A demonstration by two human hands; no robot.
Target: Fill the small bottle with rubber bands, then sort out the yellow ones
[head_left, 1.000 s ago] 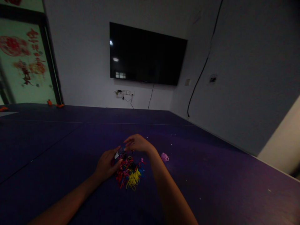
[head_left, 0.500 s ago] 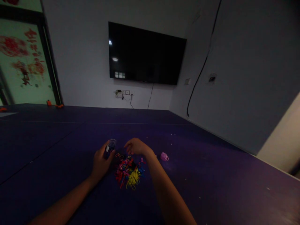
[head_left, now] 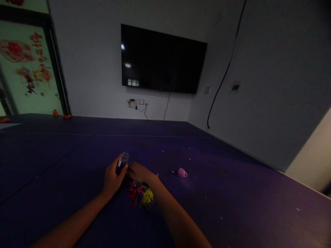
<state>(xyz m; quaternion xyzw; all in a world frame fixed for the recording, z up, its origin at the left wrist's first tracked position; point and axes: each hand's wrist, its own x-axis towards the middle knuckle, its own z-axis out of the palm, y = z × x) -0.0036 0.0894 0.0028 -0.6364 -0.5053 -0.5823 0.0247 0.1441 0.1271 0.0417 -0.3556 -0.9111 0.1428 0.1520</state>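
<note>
A small clear jar (head_left: 123, 160) with its open mouth up is held in my left hand (head_left: 112, 178), thumb in front and fingers behind. My right hand (head_left: 138, 172) is just right of the jar, over the upper part of a pile of coloured elastic bands (head_left: 137, 193). Its fingertips are hidden behind the hand and beside my left thumb, so what they hold, if anything, cannot be made out. Red and pink bands lie on the pile's left, yellow ones (head_left: 148, 198) on its right. A pink cap with a loop (head_left: 182, 172) lies to the right.
The purple floor surface (head_left: 77, 172) bears small white scraps (head_left: 190, 158). Orange objects (head_left: 66, 116) sit by the door at the far left. A television (head_left: 162, 60) hangs on the back wall, and a black cable (head_left: 219, 84) runs down the right wall.
My right hand has moved left and slightly down, from above the pile to beside the jar, and now covers part of the bands. My left hand and the jar have hardly moved.
</note>
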